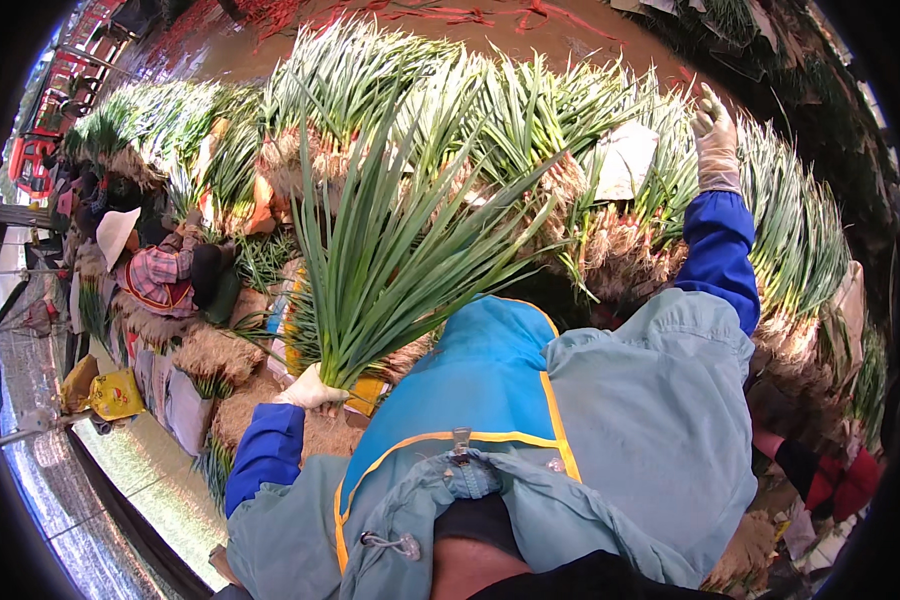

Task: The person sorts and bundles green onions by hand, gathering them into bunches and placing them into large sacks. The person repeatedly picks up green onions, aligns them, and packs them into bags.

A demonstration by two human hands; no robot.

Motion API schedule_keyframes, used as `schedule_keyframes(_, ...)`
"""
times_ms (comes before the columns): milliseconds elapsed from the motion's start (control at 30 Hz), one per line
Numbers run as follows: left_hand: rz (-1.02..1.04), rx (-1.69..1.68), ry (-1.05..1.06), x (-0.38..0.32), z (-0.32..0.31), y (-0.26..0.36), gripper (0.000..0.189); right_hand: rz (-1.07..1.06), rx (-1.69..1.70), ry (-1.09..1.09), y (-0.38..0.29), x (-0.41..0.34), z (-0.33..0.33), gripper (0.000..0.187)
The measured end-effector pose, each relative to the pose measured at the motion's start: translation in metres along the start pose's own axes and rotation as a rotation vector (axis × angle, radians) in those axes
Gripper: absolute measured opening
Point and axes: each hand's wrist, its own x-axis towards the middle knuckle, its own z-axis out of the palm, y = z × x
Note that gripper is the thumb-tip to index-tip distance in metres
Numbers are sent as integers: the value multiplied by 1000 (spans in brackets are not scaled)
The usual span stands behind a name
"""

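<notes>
My left hand, in a pale glove, grips a bunch of long green onions near its lower end, left of my blue apron. The leaves fan upward and to the right. My right hand, gloved too, is stretched out over the row of standing green onion bundles at the upper right. Its fingers look partly spread, and nothing is visible in them. Below it, the roots of several bundles face me.
At the left a person in a hat and checked shirt sits among bundles. Root ends of onions and a yellow bag lie at lower left. A person's red and black clothing shows at lower right. Brown ground with red netting stretches behind the bundles.
</notes>
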Motion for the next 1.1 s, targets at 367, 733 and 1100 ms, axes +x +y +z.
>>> schedule_keyframes(367,283,152,413,-81,-10,-167,29,61,-821,-749,98,-206,223,22)
schedule_keyframes(733,16,-394,270,-160,61,-255,56,36,-1433,-1098,215,-287,233,32)
schedule_keyframes(1100,-49,-1686,424,-137,123,-357,42,549,-1448,-1122,290,-275,141,26)
